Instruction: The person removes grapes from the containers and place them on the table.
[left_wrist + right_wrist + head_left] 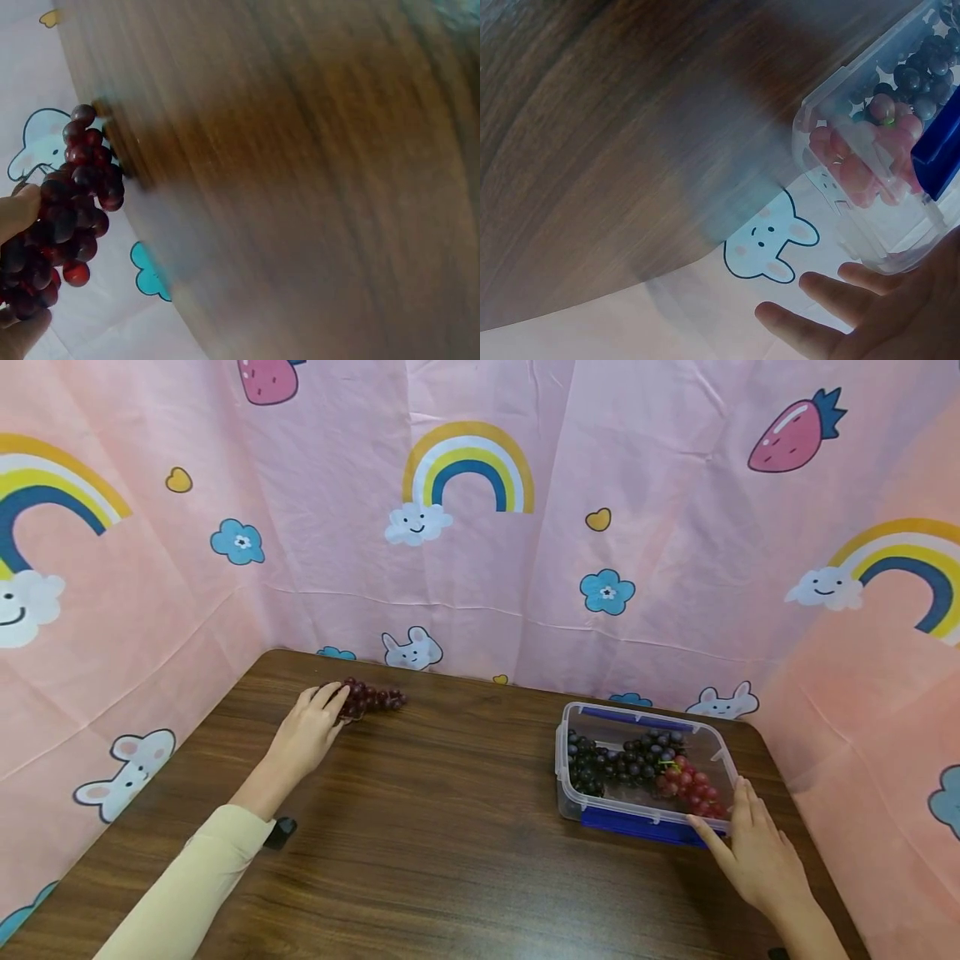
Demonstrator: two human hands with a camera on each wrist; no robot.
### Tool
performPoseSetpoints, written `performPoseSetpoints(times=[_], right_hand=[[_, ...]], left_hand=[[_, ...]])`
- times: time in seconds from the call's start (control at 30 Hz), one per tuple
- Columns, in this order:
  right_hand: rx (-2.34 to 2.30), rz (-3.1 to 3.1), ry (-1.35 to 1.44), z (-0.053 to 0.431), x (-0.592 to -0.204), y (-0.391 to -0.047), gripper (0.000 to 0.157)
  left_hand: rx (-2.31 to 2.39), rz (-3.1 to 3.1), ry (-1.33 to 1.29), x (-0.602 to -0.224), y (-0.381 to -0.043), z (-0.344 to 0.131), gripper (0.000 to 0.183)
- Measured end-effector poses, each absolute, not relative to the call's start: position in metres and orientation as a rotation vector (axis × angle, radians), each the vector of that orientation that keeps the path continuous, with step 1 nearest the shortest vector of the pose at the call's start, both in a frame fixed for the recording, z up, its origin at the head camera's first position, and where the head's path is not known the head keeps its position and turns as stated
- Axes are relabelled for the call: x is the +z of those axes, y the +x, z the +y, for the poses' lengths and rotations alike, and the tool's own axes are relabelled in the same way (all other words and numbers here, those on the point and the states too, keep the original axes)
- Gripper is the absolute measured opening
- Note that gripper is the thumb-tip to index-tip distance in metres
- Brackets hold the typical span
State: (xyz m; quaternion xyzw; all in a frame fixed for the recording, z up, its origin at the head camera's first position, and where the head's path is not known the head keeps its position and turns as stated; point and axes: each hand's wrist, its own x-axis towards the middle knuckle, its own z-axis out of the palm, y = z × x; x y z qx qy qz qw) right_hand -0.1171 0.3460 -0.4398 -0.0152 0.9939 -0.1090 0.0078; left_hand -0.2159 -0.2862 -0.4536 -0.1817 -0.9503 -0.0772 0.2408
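At the far left of the table, my left hand (309,727) grips a bunch of dark red grapes (375,697). The left wrist view shows a thumb and a finger on either side of these grapes (75,202), which hang in front of the backdrop. My right hand (761,852) rests against the near right corner of a clear plastic container (564,777) with blue clips. Its fingers (832,296) are spread and fairly straight. Inside the container lie black grapes (637,760) and, on the right, a bunch of lighter red grapes (693,787).
The brown wooden table (450,827) has a pink patterned cloth (480,568) hanging along its back and both sides. The container stands near the back right of the table, with no lid on it.
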Motion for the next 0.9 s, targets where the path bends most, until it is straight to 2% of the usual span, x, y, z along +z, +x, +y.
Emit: performPoseSetpoints(times=[0.73,0.9], right_hand=[[-0.344,3.113,-0.066,0.346,-0.44,-0.117,0.105],[-0.35,3.105,-0.069,0.346,-0.439,-0.117,0.105]], left_hand=[[-0.339,-2.805,-0.255,-0.469,-0.184,-0.291,0.084],[-0.342,-2.829,-0.207,-0.466,-0.179,-0.289,0.083]])
